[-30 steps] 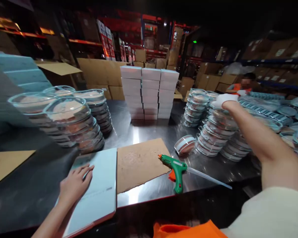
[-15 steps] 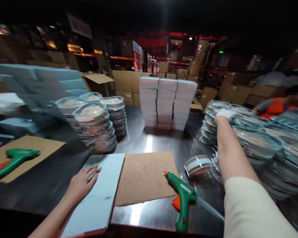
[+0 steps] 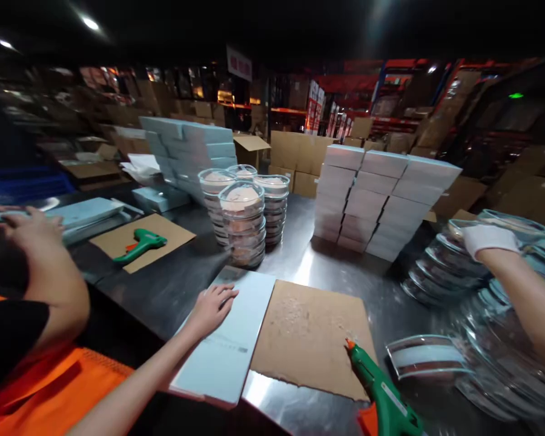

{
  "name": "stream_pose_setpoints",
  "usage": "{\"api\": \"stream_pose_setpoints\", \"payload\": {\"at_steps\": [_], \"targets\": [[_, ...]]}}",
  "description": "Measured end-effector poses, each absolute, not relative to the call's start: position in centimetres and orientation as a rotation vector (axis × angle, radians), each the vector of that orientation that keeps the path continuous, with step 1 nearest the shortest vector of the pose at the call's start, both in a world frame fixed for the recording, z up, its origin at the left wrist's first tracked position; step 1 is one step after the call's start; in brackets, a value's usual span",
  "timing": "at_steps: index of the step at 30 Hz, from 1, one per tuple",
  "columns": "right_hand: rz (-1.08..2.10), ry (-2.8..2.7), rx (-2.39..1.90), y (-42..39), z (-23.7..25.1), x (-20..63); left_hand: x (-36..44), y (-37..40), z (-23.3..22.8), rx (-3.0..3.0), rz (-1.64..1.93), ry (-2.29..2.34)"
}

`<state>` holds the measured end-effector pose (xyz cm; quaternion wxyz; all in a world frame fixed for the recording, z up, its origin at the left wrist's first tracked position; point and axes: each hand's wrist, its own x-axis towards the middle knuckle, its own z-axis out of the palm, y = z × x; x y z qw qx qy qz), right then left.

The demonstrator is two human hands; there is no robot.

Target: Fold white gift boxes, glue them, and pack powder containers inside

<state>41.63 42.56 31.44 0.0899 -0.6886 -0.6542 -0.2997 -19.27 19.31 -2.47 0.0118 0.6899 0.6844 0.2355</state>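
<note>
Head view: the left hand (image 3: pixel 212 307) lies flat, fingers spread, on a pale blue box (image 3: pixel 229 345) at the near edge of the steel table (image 3: pixel 181 281). Right of the box lies a cardboard sheet (image 3: pixel 311 336), a green glue gun (image 3: pixel 384 393) at its near right corner. At far right the gloved right hand (image 3: pixel 488 239) rests on a stack of clear dishes (image 3: pixel 440 272); whether its fingers grip, I cannot tell
</note>
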Motion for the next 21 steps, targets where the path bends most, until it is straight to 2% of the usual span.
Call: {"api": "stream_pose_setpoints", "payload": {"at_steps": [5, 10, 17, 21], "targets": [[-0.787, -2.194, -2.186, 39.5, 29.4, 35.9, -19.4, 19.3, -2.5, 2.149, 0.776, 2.124], [-0.863, -2.418, -1.886, 38.0, 27.3, 26.2, -19.4, 19.1, -2.3, 2.133, 0.806, 2.11], [-0.829, -2.571, -1.466, 43.1, 25.6, 11.1, -19.3, 19.1, -2.2, 2.098, 0.835, 2.116], [-0.766, -2.595, -1.324, 46.1, 25.1, 5.1, -19.2, 19.2, -2.0, 2.106, 0.846, 2.113]]}}
